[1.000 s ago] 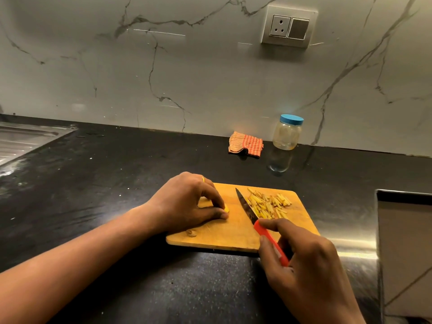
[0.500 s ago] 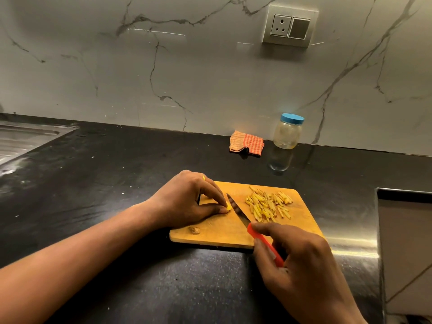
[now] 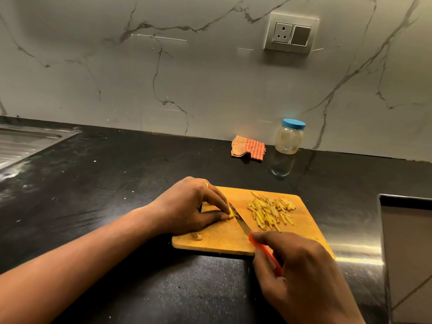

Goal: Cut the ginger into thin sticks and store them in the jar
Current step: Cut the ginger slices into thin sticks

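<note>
**one small ginger stub under the blade**

one yellow ginger stub (image 3: 231, 213), the only uncut piece in view, sits on the left half of the cutting board (image 3: 224, 240). it is pinched between the thumb and curled fingertips of the left hand (image 3: 191, 204). that grip is closed tight, so little of the stub shows. the right hand (image 3: 301, 274), off the board's near edge, has its grip wrapped round the red handle of the paring knife (image 3: 240, 220). the blade runs diagonally over the board's middle, its far end touching or just beside the stub; i cannot tell which.

a heap of ginger sticks (image 3: 268, 211) lies on the board's right half, apart from the blade. a brown scrap (image 3: 196, 236) lies at its near left corner. the jar (image 3: 289, 139), blue lid on, stands well beyond the board's far right corner on the dark counter (image 3: 117, 183), with a checked cloth (image 3: 248, 147) just beside it.

the stub is probably light, firm and fibrous, with damp cut faces that may slip. being so small, it offers little to hold. it wants its flat face down and the fingertips tucked back from the edge. the sticks look thin and light, easier to gather in a bunch or scoop on the blade than to pick singly. the jar should lift easily by its body while the other hand twists the lid.
</note>
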Tool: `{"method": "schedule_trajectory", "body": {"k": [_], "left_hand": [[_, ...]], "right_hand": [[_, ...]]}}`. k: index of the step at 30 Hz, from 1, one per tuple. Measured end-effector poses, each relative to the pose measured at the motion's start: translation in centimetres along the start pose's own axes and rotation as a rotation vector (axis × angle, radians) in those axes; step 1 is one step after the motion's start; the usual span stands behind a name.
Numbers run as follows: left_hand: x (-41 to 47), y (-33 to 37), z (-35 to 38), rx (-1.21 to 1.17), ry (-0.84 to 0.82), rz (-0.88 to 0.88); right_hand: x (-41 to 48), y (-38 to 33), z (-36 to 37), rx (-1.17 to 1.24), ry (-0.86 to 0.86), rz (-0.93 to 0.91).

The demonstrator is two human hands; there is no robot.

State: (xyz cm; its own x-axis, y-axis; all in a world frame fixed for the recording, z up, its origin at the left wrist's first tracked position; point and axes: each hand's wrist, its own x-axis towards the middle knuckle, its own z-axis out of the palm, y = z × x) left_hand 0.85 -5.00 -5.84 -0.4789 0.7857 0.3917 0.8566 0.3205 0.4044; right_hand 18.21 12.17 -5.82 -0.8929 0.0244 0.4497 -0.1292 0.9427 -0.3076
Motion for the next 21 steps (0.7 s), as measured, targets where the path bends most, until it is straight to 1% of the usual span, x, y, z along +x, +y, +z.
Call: {"method": "schedule_trajectory", "body": {"k": [6, 11, 13, 14, 17, 18, 19, 21], "left_hand": [[0.0, 0.0, -0.4, 0.023, -0.046, 0.007], [-0.1, 0.2, -0.5, 0.033, -0.05, 0.006], [-0.1, 0.2, -0.6, 0.032, -0.056, -0.002], [-0.1, 0.3, -0.6, 0.032, -0.06, -0.007], [-0.1, 0.3, -0.7, 0.033, -0.076, -0.019], [-0.1, 0.3, -0.7, 0.031, -0.079, -0.02], [-0.1, 0.2, -0.7, 0.025, -0.077, -0.016], [-0.2, 0.1, -0.7, 0.011, -0.065, -0.006]], "right_hand": [[1.1, -0.7, 0.4, -0.185, -0.071, 0.019], [2.1, -1.5, 0.5, -0.264, -0.086, -0.041], [2.1, -1.9, -0.1, -0.24, -0.074, -0.053], [2.1, -2.2, -0.6, -0.223, -0.098, -0.053], [1.4, -1.1, -0.9, -0.117, -0.113, -0.066], [1.2, -0.7, -1.2, -0.143, -0.143, -0.07], [1.0, -0.4, -1.5, -0.14, -0.15, -0.033], [1.0, -0.4, -2.0, -0.118, -0.083, 0.01]]}}
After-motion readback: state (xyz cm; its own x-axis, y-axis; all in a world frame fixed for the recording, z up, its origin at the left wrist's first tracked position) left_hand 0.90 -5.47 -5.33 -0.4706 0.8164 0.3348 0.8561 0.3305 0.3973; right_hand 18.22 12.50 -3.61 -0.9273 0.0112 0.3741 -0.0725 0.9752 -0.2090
